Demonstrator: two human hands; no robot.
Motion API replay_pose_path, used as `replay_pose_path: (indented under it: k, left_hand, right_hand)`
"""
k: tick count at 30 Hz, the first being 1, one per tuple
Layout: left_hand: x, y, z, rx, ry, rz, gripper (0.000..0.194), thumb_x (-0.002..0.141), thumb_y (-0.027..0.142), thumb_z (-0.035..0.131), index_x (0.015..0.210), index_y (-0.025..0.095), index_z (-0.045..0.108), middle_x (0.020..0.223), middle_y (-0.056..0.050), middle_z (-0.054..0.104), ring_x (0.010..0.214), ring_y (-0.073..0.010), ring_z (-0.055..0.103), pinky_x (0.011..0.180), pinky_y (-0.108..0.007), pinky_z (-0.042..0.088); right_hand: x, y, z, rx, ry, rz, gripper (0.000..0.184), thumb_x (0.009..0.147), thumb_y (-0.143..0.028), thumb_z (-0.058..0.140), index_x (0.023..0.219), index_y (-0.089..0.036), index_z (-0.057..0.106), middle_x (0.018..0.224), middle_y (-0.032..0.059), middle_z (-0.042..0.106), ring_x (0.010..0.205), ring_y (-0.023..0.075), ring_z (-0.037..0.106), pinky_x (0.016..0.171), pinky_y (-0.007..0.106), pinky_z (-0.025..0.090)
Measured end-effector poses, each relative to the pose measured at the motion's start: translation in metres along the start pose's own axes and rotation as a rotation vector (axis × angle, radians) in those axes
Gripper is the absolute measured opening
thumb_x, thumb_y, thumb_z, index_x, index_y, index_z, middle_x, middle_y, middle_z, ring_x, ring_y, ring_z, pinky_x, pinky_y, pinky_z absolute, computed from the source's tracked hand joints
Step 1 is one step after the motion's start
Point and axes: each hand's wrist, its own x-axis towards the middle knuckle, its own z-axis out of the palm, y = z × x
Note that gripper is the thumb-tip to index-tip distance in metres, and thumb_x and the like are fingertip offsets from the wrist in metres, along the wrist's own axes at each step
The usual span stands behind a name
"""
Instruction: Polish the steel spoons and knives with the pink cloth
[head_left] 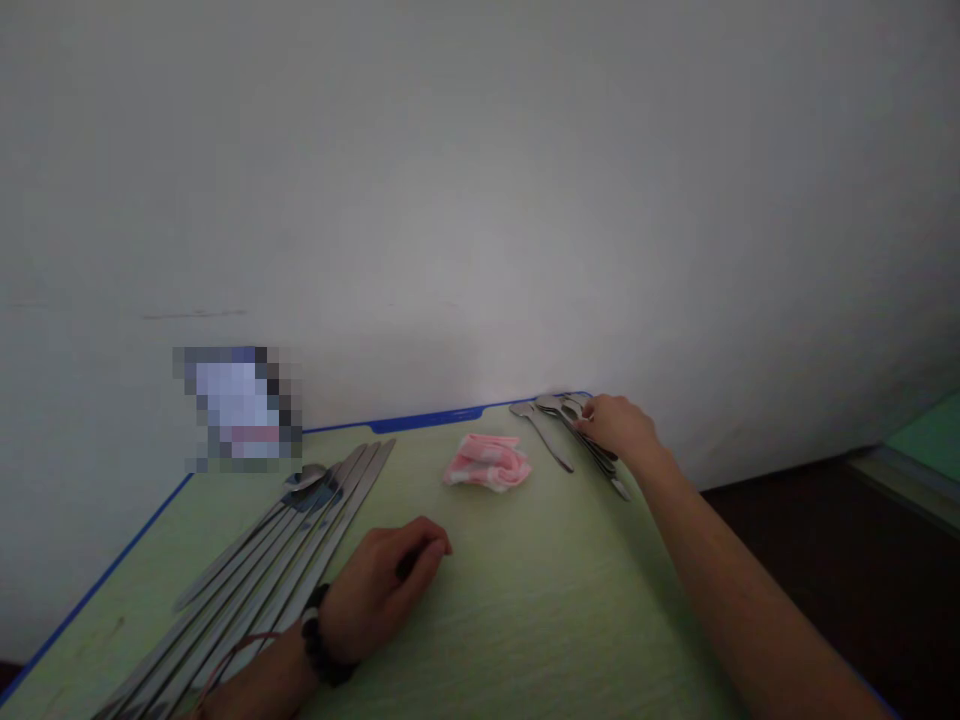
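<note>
My right hand [616, 428] reaches to the far right of the table, its thumb and fingers pinched at a pile of metal cutlery [596, 455]. The fingers close on a piece of cutlery there; whether it is a spoon or a fork is hidden. A single piece with a short, broad head, perhaps a fork [547, 440], lies just left of the pile. My left hand [394, 575], with a dark bead bracelet at the wrist, hovers or rests over the table with fingers curled and nothing visible in them. Between the hands lies a crumpled pink and white cloth [487, 463].
Several long flat metal utensils [300, 550] lie side by side at the left, with a spoon [306, 480] at their far end. A blurred-out phone-like object [240, 405] leans at the back left. The pale green table [525, 620] has a blue edge against a white wall [480, 200].
</note>
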Motion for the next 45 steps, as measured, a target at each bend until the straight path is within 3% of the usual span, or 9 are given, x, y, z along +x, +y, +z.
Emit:
replay_pose_path:
  k: [12,27,45]
  left_hand:
    - [0.0,0.0,0.0,0.011,-0.006,-0.001,0.029,0.09,0.033,0.034,0.082,0.018,0.058,0.056,0.002,0.054,0.047,-0.0104,0.046,0.049,-0.021,0.032]
    - [0.0,-0.001,0.001,0.01,-0.019,0.0,0.029,0.09,0.032,0.034,0.081,0.018,0.057,0.06,0.001,0.057,0.049,-0.0109,0.048,0.05,-0.021,0.034]
    - [0.001,0.001,0.0,0.032,-0.027,0.002,0.028,0.09,0.03,0.035,0.081,0.018,0.058,0.057,0.002,0.056,0.047,-0.0101,0.047,0.048,-0.02,0.033]
  right_hand:
    - [-0.003,-0.007,0.006,-0.028,-0.034,0.001,0.029,0.076,-0.034,0.054,0.097,-0.019,0.066,0.105,0.0138,0.064,0.098,0.0277,0.06,0.075,0.036,0.048]
    - [-0.008,-0.005,-0.003,-0.099,-0.116,0.003,0.029,0.072,-0.029,0.058,0.097,-0.018,0.065,0.106,0.0142,0.064,0.099,0.0289,0.061,0.077,0.038,0.049]
    - [-0.01,-0.016,0.008,-0.06,-0.012,0.0,0.034,0.077,-0.027,0.05,0.105,-0.013,0.063,0.105,0.0194,0.064,0.1,0.0297,0.06,0.076,0.035,0.049]
